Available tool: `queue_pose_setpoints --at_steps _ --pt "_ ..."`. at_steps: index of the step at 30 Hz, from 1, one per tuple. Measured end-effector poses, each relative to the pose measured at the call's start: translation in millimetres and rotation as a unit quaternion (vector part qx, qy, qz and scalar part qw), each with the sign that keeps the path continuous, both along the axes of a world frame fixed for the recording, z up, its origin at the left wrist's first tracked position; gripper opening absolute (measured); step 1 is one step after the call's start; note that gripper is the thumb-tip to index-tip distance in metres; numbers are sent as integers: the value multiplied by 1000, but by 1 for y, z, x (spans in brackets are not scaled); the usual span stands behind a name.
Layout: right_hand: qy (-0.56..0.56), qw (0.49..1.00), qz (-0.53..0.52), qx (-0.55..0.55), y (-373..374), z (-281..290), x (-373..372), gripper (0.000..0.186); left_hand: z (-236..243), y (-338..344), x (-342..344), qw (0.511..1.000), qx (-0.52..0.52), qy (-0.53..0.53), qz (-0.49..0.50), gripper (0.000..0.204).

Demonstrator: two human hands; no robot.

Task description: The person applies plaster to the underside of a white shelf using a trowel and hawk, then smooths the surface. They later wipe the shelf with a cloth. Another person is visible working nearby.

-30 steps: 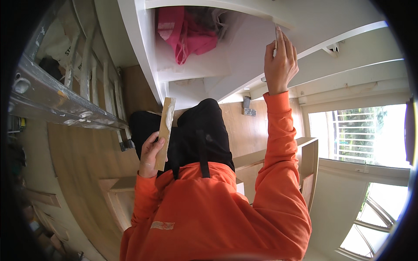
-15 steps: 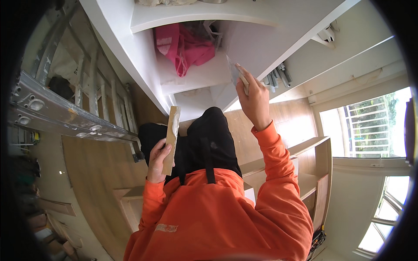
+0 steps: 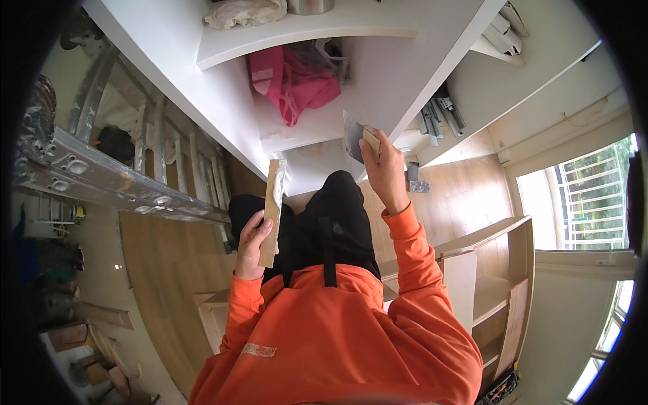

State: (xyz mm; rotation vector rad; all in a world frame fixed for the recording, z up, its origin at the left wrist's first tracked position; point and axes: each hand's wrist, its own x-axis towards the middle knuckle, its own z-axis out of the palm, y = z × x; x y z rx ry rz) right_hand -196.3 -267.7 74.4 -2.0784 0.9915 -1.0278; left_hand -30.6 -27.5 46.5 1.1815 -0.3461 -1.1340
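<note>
My left hand [image 3: 254, 244] grips the lower part of a narrow strip of wood board [image 3: 271, 223], held upright in front of my black trousers. White putty [image 3: 279, 182] clings to the board's upper right edge. In my right hand [image 3: 388, 174] is a putty knife [image 3: 355, 140], its wide blade pointing up and left beside the inner wall of a white cabinet [image 3: 381, 77]. The fingers wrap round the pale handle, with the forefinger laid toward the blade. Knife and board are well apart.
A pink bag [image 3: 297, 84] lies in the cabinet compartment; a crumpled cloth [image 3: 246, 12] and metal tin [image 3: 310, 5] sit on the shelf above. A paint-spattered ladder [image 3: 128, 179] stands at left. Metal rails [image 3: 442, 115] lie at right, and a wooden shelf frame [image 3: 520, 297] is behind my right arm.
My right hand has come down and slightly left with the putty knife, nearer the board. The left hand still holds the board. The whole view has shifted a little.
</note>
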Motion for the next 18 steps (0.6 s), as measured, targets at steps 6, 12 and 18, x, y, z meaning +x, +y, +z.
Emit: queue_pose_setpoints --at_steps 6,12,18 --pt "-10 998 40 48 0 -3 -5 22 5 -5 -6 1000 12 -14 4 31" --pt "-52 967 119 -218 -44 95 -14 22 11 -3 -9 1000 11 -17 -12 27" --pt "184 902 100 -377 -87 216 22 20 11 2 -12 1000 7 -3 8 27"
